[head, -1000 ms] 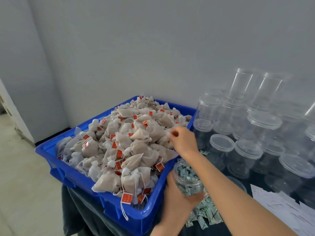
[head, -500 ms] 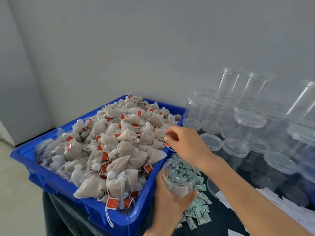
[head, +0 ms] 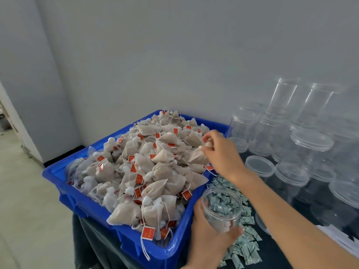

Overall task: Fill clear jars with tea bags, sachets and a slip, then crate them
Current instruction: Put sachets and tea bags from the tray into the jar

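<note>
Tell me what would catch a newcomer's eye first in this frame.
The blue crate at centre-left, heaped with tan tea bags bearing red tags, dominates the view. At its right edge the right hand pinches one tea bag, while the left hand holds an open clear jar below it, with green-printed sachets showing through it. Empty clear jars crowd the table against the wall on the right.
</note>
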Motion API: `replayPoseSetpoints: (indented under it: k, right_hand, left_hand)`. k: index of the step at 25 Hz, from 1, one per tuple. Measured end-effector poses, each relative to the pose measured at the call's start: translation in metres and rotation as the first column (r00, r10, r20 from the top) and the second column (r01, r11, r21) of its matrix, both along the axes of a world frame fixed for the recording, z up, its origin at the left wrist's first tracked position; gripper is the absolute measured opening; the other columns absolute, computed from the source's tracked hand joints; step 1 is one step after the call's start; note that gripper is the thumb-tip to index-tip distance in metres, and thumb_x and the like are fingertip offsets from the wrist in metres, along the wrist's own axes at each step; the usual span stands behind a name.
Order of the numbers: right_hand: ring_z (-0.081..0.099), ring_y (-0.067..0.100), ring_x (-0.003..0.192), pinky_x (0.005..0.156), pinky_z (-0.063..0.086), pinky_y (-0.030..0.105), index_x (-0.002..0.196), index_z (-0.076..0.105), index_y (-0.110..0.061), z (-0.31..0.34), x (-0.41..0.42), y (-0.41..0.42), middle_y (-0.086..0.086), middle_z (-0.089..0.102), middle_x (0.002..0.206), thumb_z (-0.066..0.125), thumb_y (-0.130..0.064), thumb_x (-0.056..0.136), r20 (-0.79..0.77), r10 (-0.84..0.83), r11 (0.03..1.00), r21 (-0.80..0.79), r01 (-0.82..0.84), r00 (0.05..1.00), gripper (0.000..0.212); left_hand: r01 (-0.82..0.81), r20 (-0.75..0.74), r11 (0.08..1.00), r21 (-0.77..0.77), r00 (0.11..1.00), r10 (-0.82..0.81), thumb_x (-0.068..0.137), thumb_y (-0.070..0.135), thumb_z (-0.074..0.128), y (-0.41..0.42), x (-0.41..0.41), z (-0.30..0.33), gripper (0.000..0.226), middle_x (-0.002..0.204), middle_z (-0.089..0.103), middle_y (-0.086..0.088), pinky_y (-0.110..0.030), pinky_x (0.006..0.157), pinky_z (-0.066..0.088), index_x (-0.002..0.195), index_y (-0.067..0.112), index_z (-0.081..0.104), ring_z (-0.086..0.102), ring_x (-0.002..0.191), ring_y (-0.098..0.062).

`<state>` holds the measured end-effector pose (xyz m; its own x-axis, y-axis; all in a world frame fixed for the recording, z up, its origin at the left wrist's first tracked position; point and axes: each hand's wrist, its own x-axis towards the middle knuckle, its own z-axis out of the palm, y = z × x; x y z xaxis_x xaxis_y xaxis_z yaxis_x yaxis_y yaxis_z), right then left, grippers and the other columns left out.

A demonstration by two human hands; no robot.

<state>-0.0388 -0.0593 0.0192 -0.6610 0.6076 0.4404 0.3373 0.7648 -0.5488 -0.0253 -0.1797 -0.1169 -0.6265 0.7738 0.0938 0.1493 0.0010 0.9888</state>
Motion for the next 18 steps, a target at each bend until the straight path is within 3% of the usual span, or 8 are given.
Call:
replayPoseSetpoints:
  k: [2,4,6,9,11,13,15,18]
  right_hand:
    - [0.055,0.0,0.067,0.058,0.044,0.011,0.086,0.053,-0.03,0.016,0.035,-0.005,-0.014,0.058,0.078,0.063,-0.021,0.088,0.043,0.049,0.999,0.006,-0.049,0.998,0.014]
    - [0.055,0.001,0.068,0.057,0.042,0.011,0.08,0.056,-0.035,0.024,0.06,-0.014,-0.014,0.059,0.077,0.067,-0.028,0.085,0.287,0.133,0.991,-0.041,-0.127,0.948,0.014]
    - [0.054,-0.002,0.078,0.064,0.04,0.012,0.086,0.062,-0.035,0.019,0.066,-0.025,-0.017,0.06,0.088,0.065,-0.04,0.085,0.477,0.203,0.978,-0.051,-0.204,0.855,0.006]
    - [0.052,0.003,0.096,0.079,0.04,0.018,0.109,0.064,-0.023,0.002,0.038,-0.032,-0.01,0.058,0.109,0.057,-0.026,0.093,0.297,0.157,0.978,0.087,-0.191,0.942,0.018]
    - [0.056,0.015,0.103,0.084,0.048,0.028,0.119,0.058,-0.018,-0.012,0.01,-0.035,-0.001,0.059,0.115,0.057,-0.011,0.091,0.382,0.137,0.974,0.116,-0.194,0.914,0.029]
    - [0.057,0.025,0.104,0.085,0.05,0.039,0.121,0.053,-0.015,-0.028,-0.011,-0.033,0.007,0.058,0.114,0.055,-0.005,0.089,0.543,0.102,0.961,0.163,-0.223,0.834,0.034]
    - [0.057,0.025,0.1,0.083,0.049,0.039,0.117,0.054,-0.016,-0.032,-0.017,-0.03,0.008,0.059,0.109,0.049,-0.006,0.093,0.498,0.072,0.961,0.196,-0.193,0.864,0.027]
    - [0.059,0.012,0.077,0.068,0.046,0.026,0.084,0.057,-0.022,-0.02,-0.001,-0.022,-0.002,0.06,0.084,0.049,-0.019,0.097,0.274,0.065,0.994,0.062,-0.085,0.959,0.015]
  left_hand:
    - [-0.019,0.028,0.998,0.064,0.999,0.017,0.051,0.038,0.09,0.004,0.004,0.002,0.1,0.118,0.042,0.038,0.006,0.078,0.033,0.125,0.048,0.024,0.04,0.11,0.024]
    - [-0.033,0.043,0.993,0.11,0.999,0.028,0.05,0.043,0.09,0.003,0.006,0.003,0.097,0.12,0.043,0.043,-0.001,0.085,0.039,0.121,0.057,0.025,0.041,0.111,0.025]
    - [-0.056,0.087,0.992,0.111,0.995,0.046,0.049,0.042,0.091,0.003,0.007,0.003,0.097,0.125,0.048,0.03,-0.015,0.093,0.045,0.124,0.053,0.031,0.046,0.115,0.016]
    - [-0.054,0.052,0.994,0.09,0.997,0.05,0.048,0.044,0.089,0.003,0.011,0.003,0.091,0.122,0.045,0.032,-0.014,0.094,0.044,0.118,0.056,0.031,0.042,0.112,0.024]
    - [-0.062,0.005,0.997,0.041,0.998,0.062,0.044,0.054,0.084,0.0,0.013,0.002,0.094,0.123,0.046,0.032,-0.02,0.1,0.041,0.12,0.06,0.028,0.043,0.118,0.015]
    - [-0.038,-0.006,0.999,0.019,0.999,0.038,0.044,0.054,0.079,-0.004,0.011,-0.004,0.095,0.125,0.051,0.024,-0.021,0.096,0.045,0.127,0.049,0.033,0.05,0.119,0.003]
    - [-0.001,-0.022,1.0,0.026,1.0,0.001,0.045,0.054,0.076,-0.006,0.009,-0.006,0.098,0.127,0.052,0.02,-0.014,0.089,0.045,0.132,0.043,0.034,0.052,0.117,0.001]
    - [-0.038,-0.003,0.999,0.016,0.999,0.038,0.04,0.054,0.083,-0.009,0.008,-0.004,0.104,0.123,0.044,0.035,-0.014,0.095,0.038,0.125,0.057,0.024,0.044,0.116,0.016]
